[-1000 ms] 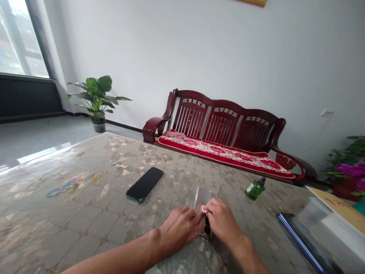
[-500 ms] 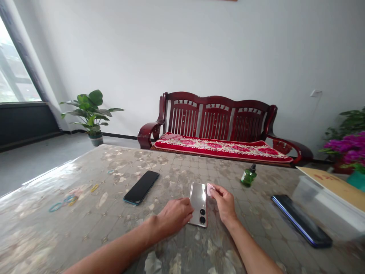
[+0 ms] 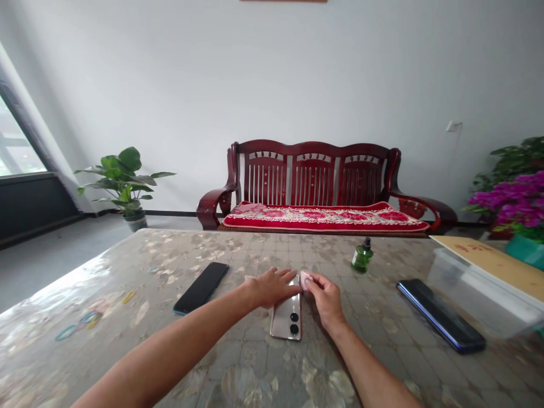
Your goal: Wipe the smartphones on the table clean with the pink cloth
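A silver phone point(image 3: 288, 320) lies face down on the marble-patterned table point(image 3: 221, 362), its two round camera lenses toward me. My left hand point(image 3: 271, 287) rests flat on the phone's far end, fingers spread. My right hand point(image 3: 324, 297) is just right of the phone's far corner, its fingers pinched on a small pink pad point(image 3: 305, 278) that touches that corner.
A black phone point(image 3: 200, 287) lies to the left and a dark blue one point(image 3: 440, 314) to the right. A small green bottle point(image 3: 361, 255) stands beyond. A clear plastic box point(image 3: 480, 292) is at the right edge. Coloured rubber bands point(image 3: 79, 324) lie far left.
The view has swung right and level. My left hand slid from the phone's near side to its far end and spread flat. My right hand kept the pink pad by the far corner.
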Motion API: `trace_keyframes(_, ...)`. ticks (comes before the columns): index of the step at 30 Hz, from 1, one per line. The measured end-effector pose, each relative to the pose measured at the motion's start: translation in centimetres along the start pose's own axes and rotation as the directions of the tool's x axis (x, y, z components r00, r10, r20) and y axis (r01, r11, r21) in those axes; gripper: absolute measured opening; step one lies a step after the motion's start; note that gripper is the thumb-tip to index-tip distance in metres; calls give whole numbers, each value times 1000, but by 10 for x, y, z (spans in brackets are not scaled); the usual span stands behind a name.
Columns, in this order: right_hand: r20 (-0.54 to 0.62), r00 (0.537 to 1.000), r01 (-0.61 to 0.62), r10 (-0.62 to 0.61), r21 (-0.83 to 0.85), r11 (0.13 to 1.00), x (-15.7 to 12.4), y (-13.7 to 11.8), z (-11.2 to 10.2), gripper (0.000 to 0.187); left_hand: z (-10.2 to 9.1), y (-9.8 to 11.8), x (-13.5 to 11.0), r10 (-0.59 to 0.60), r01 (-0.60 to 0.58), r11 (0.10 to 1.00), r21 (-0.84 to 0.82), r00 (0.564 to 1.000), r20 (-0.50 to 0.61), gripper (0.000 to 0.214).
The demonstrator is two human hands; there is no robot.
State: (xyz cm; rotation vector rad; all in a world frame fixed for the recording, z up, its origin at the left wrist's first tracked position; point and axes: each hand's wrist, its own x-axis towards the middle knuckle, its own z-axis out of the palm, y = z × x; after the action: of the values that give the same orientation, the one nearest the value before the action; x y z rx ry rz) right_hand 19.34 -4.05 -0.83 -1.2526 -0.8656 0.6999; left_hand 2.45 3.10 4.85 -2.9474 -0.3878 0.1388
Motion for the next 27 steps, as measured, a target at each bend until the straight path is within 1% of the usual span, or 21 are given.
trace_keyframes(3,1,1000,-20,20,17,1000,1,1,0,38,-6,-5,5,-25,26,1000,-8,996,86,77)
trace_keyframes(5,-6,999,-40,40,43,998,2,3,0,38,-7,-11,3,-106,112,993,-44,987,119,73)
trace_keyframes(7,-17,998,-56,57,57,997,3,5,0,39,-7,-16,-4,-207,225,967,-118,967,148,72)
trace_keyframes(10,-23,998,-63,65,60,996,4,7,1,40,-2,-18,-18,-367,398,889,-227,915,167,66)
trace_keyframes(12,-12,999,-46,47,43,998,4,8,1,40,2,-12,-26,-504,520,827,-214,854,128,53)
trace_keyframes(13,-2,1000,-27,27,24,999,4,8,1,39,5,-7,-30,-541,553,807,-206,833,117,46)
trace_keyframes(15,18,999,50,-49,-51,997,4,7,1,35,9,5,-36,-608,613,764,-201,789,93,41)
trace_keyframes(17,53,983,183,-177,-170,968,4,6,0,28,14,17,-43,-641,638,738,-219,764,66,39)
trace_keyframes(19,123,944,330,-307,-309,892,4,4,-2,22,18,26,-50,-649,622,722,-303,761,16,38)
trace_keyframes(21,228,895,446,-384,-440,780,5,3,-4,21,21,31,-57,-641,586,719,-374,767,-30,39)
trace_keyframes(24,384,829,559,-407,-581,592,7,5,-7,23,24,39,-66,-616,528,716,-457,786,-58,41)
trace_keyframes(26,450,800,599,-397,-634,490,8,6,-8,24,25,44,-70,-607,502,708,-496,792,-65,44)
trace_keyframes(27,467,792,609,-393,-651,453,8,6,-8,24,25,46,-71,-607,495,705,-508,791,-71,45)
